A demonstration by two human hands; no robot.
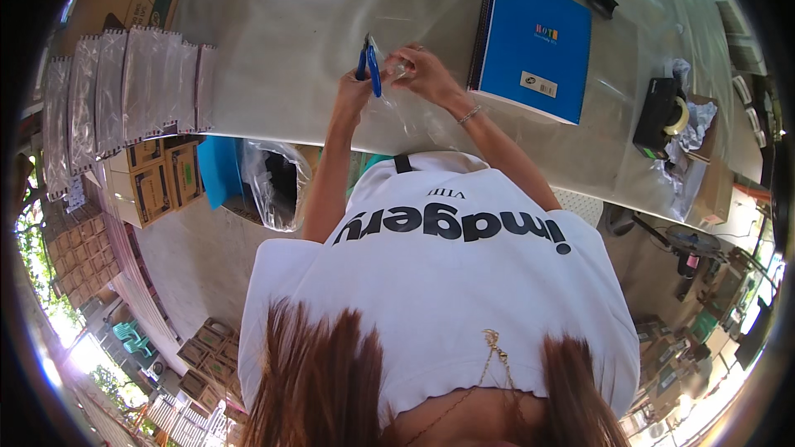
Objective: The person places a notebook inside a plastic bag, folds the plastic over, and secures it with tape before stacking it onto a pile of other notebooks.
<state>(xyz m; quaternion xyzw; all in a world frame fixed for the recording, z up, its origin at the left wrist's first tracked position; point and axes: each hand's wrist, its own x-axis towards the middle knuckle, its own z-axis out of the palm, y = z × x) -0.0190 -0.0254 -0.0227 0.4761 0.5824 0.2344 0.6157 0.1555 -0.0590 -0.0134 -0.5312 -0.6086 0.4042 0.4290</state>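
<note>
Upper centre of the frame, over the counter (277, 66): a person's left hand (351, 93) has its fingers closed around blue-handled scissors (376, 76). Just beside it, the right hand (429, 74) has its fingers together, apparently pinched on clear plastic (402, 69) — its edges are hard to trace. The scissors look light and rigid; the handles seem the place to hold, clear of the blades, whose exact lie cannot be made out. The plastic looks thin, soft and slippery, likely to crumple or cling, so a pinch near an edge should suit. A blue notebook (534, 41) lies upper right of centre — flat, probably bendy, best lifted by its bound left side.
</note>
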